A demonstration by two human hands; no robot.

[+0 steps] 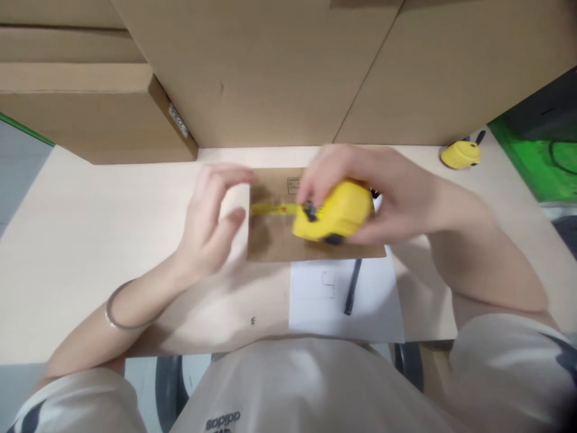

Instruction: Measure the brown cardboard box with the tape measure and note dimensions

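Observation:
My right hand (347,186) is wrapped round a yellow tape measure (342,210), which is blurred by motion. A short length of its yellow blade (273,209) sticks out to the left, lying over a flat brown cardboard box (274,240). The blade's tip is close to the box's left edge. Just off that edge is my left hand (214,216), thumb and fingers apart with nothing between them. Below the box, a white sheet of paper (311,307) with a small line drawing lies partly under it. A black pen (354,288) rests on the paper.
Large cardboard boxes (270,72) form a wall along the table's back. A flatter carton (81,120) stands at the back left. Another yellow tool (460,154) with a black part sits at the back right, near a green surface (518,162). The table's front edge is close to my body.

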